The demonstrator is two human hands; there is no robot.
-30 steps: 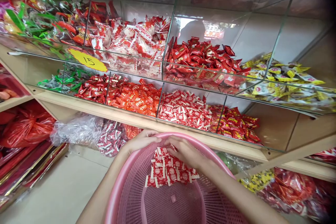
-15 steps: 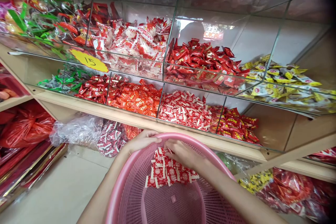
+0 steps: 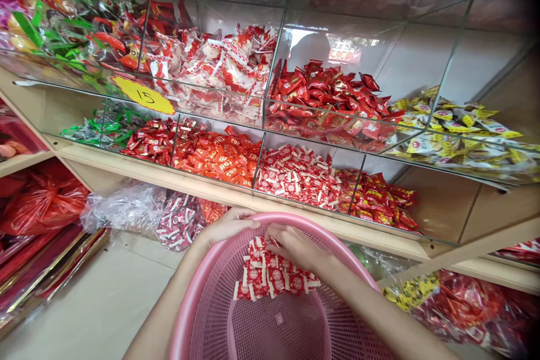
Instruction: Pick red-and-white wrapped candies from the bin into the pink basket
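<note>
A pink plastic basket (image 3: 276,218) with mesh walls is in front of me, tilted so that I look down into it. My left hand (image 3: 230,226) is closed on its far rim, the thumb side on top. Inside lies a small heap of red and white wrapped candies (image 3: 276,278), against the far wall and on part of the bottom. My right hand (image 3: 295,244) reaches in at the top of the heap, its fingers curled down and closed on candies there. Its fingertips are partly hidden.
Ahead stands a shelf with glass compartments of sweets, among them red and white candies (image 3: 295,177), orange-red packets (image 3: 228,154) and yellow packets (image 3: 455,124). A yellow price tag (image 3: 144,94) reads 15. Bags of candies (image 3: 181,222) lie on the floor (image 3: 113,292) beneath the shelf.
Almost nothing differs. The view has shifted very slightly; both hands, the basket and the candies keep their places.
</note>
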